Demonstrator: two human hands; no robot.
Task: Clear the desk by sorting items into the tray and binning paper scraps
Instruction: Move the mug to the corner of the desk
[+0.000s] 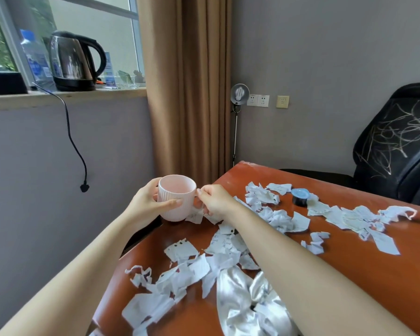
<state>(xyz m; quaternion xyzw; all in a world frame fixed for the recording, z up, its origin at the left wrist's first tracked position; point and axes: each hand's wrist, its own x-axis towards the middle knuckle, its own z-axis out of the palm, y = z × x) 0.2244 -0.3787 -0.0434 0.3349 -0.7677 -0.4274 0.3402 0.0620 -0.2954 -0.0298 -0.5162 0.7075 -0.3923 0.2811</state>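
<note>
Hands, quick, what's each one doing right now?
Left hand: closed around the pink mug body.
Right hand: closed, pinching the mug's handle.

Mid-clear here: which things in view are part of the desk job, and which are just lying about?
Job: mug, held by left hand and right hand; paper scraps over the desk; tape roll; silver bow.

Lying about: kettle, bottle on the sill; curtain; chair; sockets.
</note>
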